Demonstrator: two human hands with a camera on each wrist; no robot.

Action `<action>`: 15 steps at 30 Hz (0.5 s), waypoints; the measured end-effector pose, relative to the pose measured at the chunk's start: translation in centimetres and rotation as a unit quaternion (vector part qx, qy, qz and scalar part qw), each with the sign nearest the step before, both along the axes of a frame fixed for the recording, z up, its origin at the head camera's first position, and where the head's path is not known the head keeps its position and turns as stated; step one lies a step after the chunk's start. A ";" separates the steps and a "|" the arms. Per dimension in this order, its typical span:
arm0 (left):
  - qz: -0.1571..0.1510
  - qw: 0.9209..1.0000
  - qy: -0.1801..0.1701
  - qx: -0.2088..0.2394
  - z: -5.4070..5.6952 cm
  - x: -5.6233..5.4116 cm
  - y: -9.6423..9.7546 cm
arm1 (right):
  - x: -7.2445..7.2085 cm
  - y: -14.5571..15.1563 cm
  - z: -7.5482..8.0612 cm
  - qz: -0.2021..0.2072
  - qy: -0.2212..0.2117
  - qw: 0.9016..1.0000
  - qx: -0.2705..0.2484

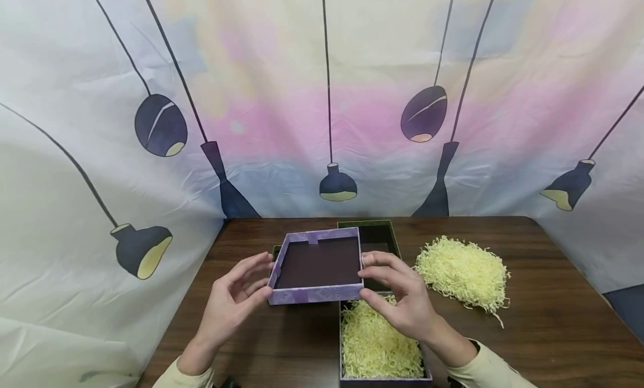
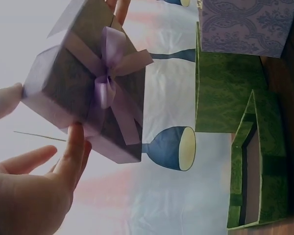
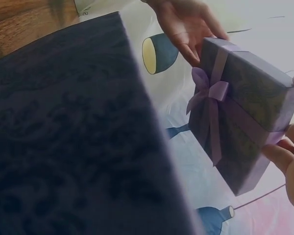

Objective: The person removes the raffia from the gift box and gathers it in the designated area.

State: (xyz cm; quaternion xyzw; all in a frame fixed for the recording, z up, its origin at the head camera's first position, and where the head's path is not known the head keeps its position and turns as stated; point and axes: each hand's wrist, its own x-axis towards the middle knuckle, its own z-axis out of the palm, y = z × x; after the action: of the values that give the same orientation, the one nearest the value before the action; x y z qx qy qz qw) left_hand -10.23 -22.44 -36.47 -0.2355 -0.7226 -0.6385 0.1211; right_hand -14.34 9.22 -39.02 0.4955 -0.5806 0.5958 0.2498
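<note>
Between my two hands is a purple box lid (image 1: pixel 316 294), its dark inner side turned up toward the head camera. In the left wrist view a lilac ribbon bow (image 2: pixel 108 78) shows on its outer face. My left hand (image 1: pixel 228 305) pinches the lid's left edge with thumb and fingertips. At the opposite edge, my right hand (image 1: pixel 402 293) pinches it the same way. Below the lid, near the right forearm, stands a purple box (image 1: pixel 386 382) filled with pale yellow shredded paper (image 1: pixel 379 343). The lid hangs above the table, apart from this box.
Behind the purple box stands an open green box (image 1: pixel 369 225), partly hidden by the lid. A green lid (image 2: pixel 274 166) lies beside it in the left wrist view. A loose heap of yellow shredded paper (image 1: pixel 463 273) lies right on the brown table (image 1: pixel 558 315). A lamp-printed cloth (image 1: pixel 282 125) hangs behind.
</note>
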 end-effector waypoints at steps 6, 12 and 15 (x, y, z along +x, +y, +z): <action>-0.041 0.999 -0.016 -0.023 -0.4 0.1 -0.4 | 0.2 0.0 0.2 0.017 -0.008 1.000 -0.005; -0.074 0.997 0.002 -0.010 -0.6 0.3 -0.8 | 0.7 0.0 0.3 0.028 -0.035 0.999 -0.002; -0.092 0.996 0.009 -0.001 -0.8 0.5 -1.0 | 1.0 -0.1 0.4 0.031 -0.051 0.998 0.003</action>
State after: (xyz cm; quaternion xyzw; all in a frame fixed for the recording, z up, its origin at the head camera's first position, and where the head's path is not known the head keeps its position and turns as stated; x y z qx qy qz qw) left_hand -9.72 -23.40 -37.24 -0.3070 -0.6972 -0.6442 0.0685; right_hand -13.37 9.17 -38.65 0.4828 -0.5790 0.6259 0.1998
